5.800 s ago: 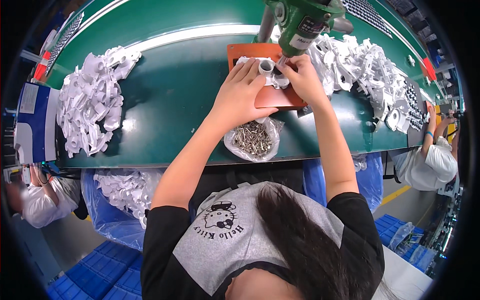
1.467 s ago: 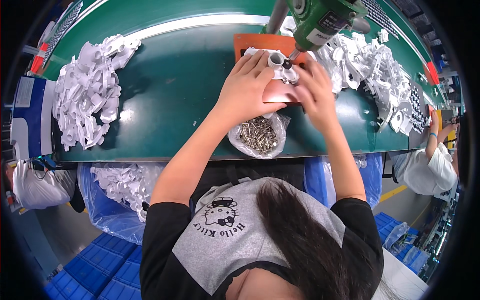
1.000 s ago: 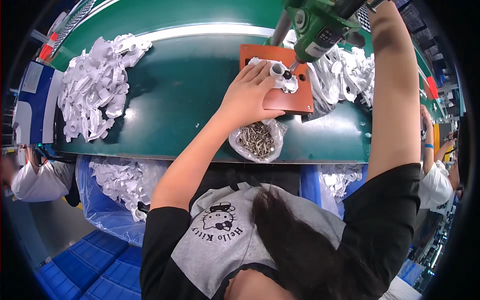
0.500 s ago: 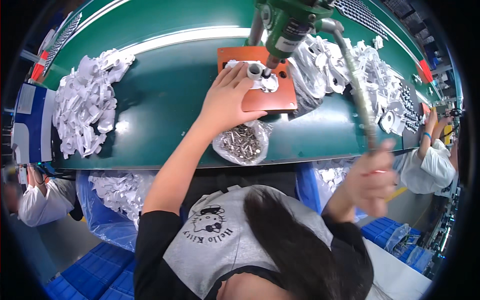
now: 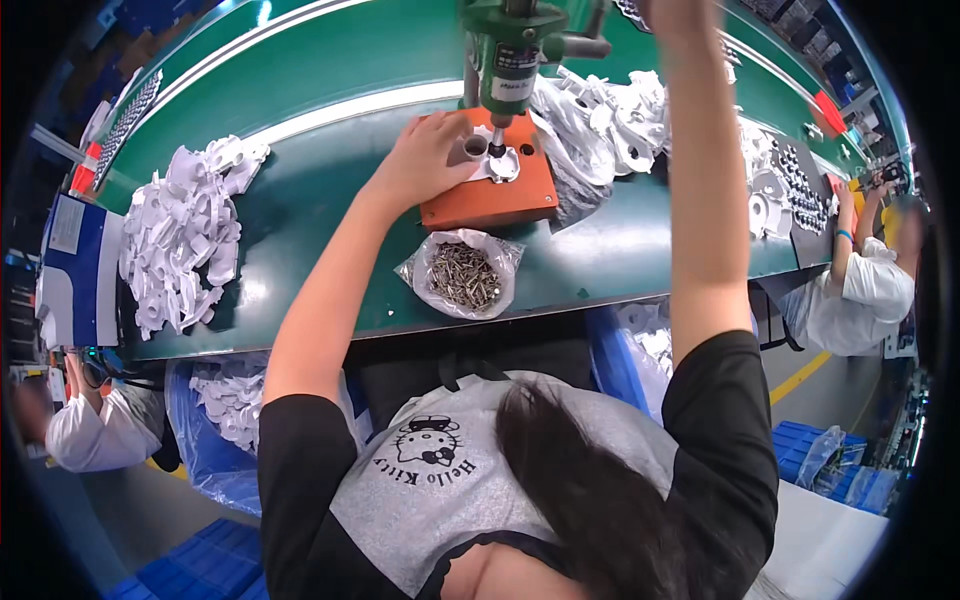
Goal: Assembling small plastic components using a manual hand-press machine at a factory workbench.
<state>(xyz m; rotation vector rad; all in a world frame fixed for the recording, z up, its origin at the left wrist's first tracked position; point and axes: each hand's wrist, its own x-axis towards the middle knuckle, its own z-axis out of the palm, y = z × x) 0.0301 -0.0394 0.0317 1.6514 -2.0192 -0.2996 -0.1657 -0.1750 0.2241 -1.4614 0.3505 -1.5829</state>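
Rests left hand, fingers loosely spread, over the white part on the orange block beneath the press. Points tube upward, long axis slanting far-left to near-right. Has blurred right hand at far right; cannot tell its hold.

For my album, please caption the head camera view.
Left hand steadies a white part on an orange block beneath a green press.

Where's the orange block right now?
In the head view, the orange block sits upper-middle on the green table, under the green press, just beyond the bag of metal pieces, with the left hand over its left side.
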